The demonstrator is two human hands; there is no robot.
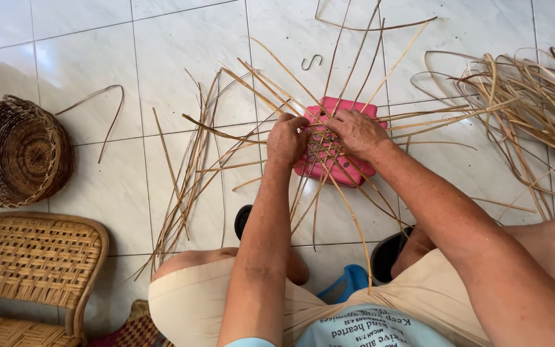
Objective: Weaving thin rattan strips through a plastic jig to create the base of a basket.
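Observation:
My left hand (pixel 287 138) and my right hand (pixel 356 133) press down on a woven patch of thin cane strips (pixel 324 151) that lies on a pink square block (pixel 343 171) on the tiled floor. The left hand's fingers are curled onto the strips at the block's left edge. Over the block's top lies the right hand, pinching strips. Long loose strip ends (pixel 271 83) fan out from the weave in all directions. My knees and black sandals (pixel 387 254) sit just below the block.
A finished round woven basket (pixel 17 151) lies at the left, above a woven cane chair seat (pixel 30 257). A heap of loose cane strips (pixel 528 109) sits at the right. More strips (pixel 184 186) lie left of the block. A small metal S-hook (pixel 311 62) rests on the tiles.

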